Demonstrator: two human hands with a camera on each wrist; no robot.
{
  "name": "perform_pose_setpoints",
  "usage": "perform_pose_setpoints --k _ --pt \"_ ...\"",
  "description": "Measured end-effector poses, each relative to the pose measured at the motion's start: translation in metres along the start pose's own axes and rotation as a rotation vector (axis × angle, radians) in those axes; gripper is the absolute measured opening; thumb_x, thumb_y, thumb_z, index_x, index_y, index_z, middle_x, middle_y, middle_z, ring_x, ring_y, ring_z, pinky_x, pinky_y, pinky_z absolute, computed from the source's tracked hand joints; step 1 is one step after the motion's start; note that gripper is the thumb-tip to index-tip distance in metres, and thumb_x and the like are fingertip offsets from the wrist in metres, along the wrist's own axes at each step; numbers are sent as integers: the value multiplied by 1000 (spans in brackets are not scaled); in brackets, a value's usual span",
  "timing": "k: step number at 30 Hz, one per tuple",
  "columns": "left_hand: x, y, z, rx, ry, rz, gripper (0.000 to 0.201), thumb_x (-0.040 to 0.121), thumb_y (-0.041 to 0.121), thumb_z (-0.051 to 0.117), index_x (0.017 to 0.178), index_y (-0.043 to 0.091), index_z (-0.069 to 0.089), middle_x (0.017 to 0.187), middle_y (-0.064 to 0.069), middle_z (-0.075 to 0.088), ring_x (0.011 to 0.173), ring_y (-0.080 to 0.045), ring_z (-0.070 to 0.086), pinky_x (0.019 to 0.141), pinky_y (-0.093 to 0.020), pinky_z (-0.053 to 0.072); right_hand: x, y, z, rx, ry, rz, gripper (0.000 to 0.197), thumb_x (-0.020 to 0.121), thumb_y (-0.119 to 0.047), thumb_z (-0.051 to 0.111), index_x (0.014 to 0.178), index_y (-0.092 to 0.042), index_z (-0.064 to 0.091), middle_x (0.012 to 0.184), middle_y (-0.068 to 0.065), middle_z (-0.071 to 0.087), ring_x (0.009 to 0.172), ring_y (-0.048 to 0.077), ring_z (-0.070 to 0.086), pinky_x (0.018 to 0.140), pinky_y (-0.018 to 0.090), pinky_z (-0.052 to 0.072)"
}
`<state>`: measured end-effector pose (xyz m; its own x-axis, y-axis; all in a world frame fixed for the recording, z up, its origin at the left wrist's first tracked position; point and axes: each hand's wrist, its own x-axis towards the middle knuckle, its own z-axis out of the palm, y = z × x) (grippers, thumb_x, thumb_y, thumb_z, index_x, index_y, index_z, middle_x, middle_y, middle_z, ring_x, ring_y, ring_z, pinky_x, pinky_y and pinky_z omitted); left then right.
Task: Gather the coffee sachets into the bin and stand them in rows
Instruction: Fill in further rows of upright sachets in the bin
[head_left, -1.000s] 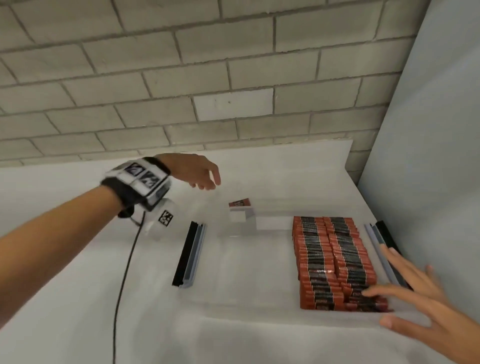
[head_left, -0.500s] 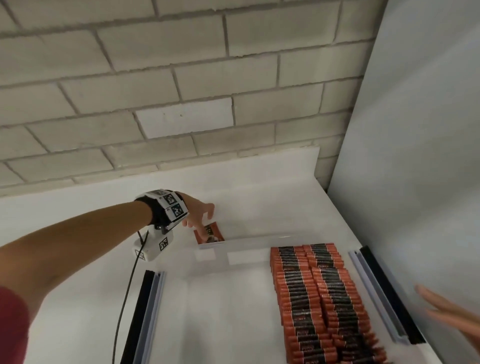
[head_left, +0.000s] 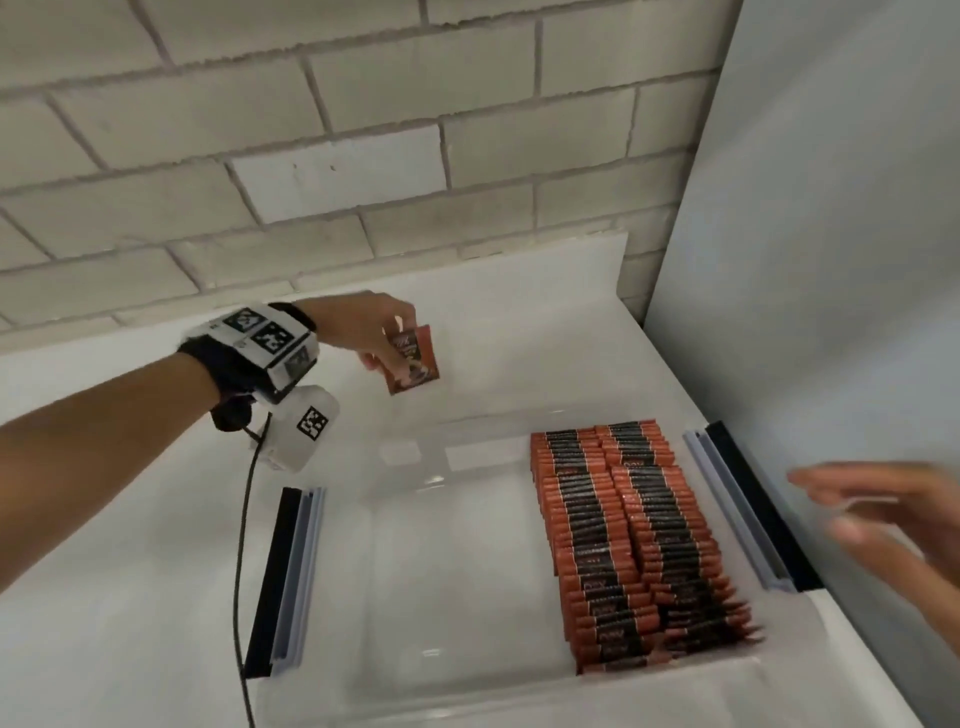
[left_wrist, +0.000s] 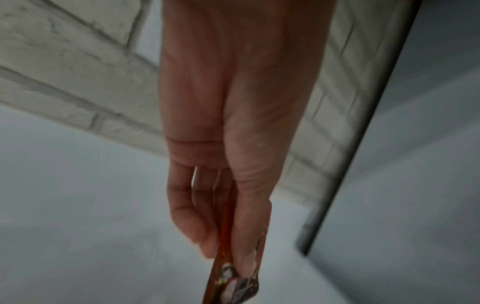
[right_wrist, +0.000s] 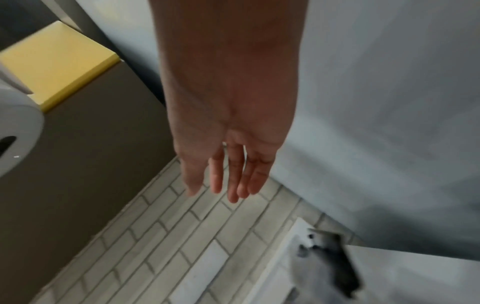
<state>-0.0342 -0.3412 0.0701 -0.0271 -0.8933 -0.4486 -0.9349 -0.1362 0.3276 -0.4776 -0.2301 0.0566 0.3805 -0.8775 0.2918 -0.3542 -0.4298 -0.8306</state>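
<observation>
A clear plastic bin (head_left: 467, 670) sits on the white table. Two rows of red and black coffee sachets (head_left: 623, 540) stand on edge along its right side. My left hand (head_left: 387, 348) pinches one red sachet (head_left: 413, 359) between thumb and fingers, above the table just behind the bin's far left corner. In the left wrist view the sachet (left_wrist: 233, 273) hangs edge-on from that hand (left_wrist: 231, 253). My right hand (head_left: 872, 514) hovers blurred to the right of the bin, fingers straight and spread, holding nothing. The right wrist view shows the right hand (right_wrist: 228, 185) empty.
Black and grey latch handles stand on the bin's left side (head_left: 285, 582) and right side (head_left: 748, 509). A brick wall (head_left: 311, 156) rises behind the table and a grey panel (head_left: 831, 260) closes the right side. A black cable (head_left: 241, 545) hangs from my left wrist.
My left hand reached the loose sachet behind the bin, pinched it and lifted it off the table. My right hand rose from the rows and moved out to the right.
</observation>
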Motion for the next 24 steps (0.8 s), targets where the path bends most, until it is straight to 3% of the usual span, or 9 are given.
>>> perform_pose_setpoints --k 3,6,8,11,14,16,19,22,24 --pt "-50 51 -9 62 132 182 23 73 30 82 84 24 62 76 3 70 57 -7 58 54 -17 41 20 -21 6 30 -3 -45 47 70 -76 60 100 -40 67 97 -7 69 88 17 64 83 36 49" --pt "-101 105 8 1 135 331 18 74 34 80 85 28 67 80 6 70 69 -8 60 57 -22 41 30 -39 22 -10 -73 -66 34 74 -64 62 104 -46 63 101 -15 69 91 10 66 86 27 50" --pt "-122 134 26 -30 138 407 17 74 33 81 85 28 68 78 11 70 71 -3 61 58 -14 40 35 -50 34 -19 -158 -67 32 77 -58 64 106 -47 62 102 -20 68 94 6 65 87 21 49" --pt "-139 157 57 -66 157 458 18 74 27 81 85 21 69 72 12 68 64 5 57 61 -7 38 31 -55 46 -67 -269 -83 33 74 -45 65 107 -42 63 90 -19 69 89 1 64 84 13 47" --pt "-146 156 81 -171 157 415 24 72 28 83 87 17 68 76 8 69 64 3 58 60 -9 40 26 -49 49 -78 -300 -99 18 80 -24 71 96 -32 69 80 -17 71 83 -2 65 80 8 46" --pt "-147 147 92 -287 134 334 33 71 35 82 93 17 65 83 7 69 70 1 61 62 -12 45 25 -40 49 -92 -286 -57 14 81 -18 72 87 -30 70 76 -17 71 80 -3 65 77 7 46" --pt "-141 127 114 -309 32 153 38 83 51 64 106 20 65 95 10 69 88 -1 64 83 -22 52 27 -25 52 -154 -294 -16 21 82 -19 72 80 -38 65 76 -18 71 78 -4 65 76 11 49" --pt "-129 117 141 -439 -117 -1 28 98 23 52 120 8 61 121 -3 66 109 -13 63 102 -33 47 29 -10 60 -194 -330 37 22 84 -17 70 80 -38 64 82 -17 70 76 -3 65 74 11 50" --pt "-126 119 153 -643 -244 -82 25 98 6 47 119 5 60 124 1 61 109 -11 60 99 -23 47 29 -4 65 -226 -325 40 14 86 -15 68 90 -28 71 87 -11 70 80 -1 65 75 11 50"
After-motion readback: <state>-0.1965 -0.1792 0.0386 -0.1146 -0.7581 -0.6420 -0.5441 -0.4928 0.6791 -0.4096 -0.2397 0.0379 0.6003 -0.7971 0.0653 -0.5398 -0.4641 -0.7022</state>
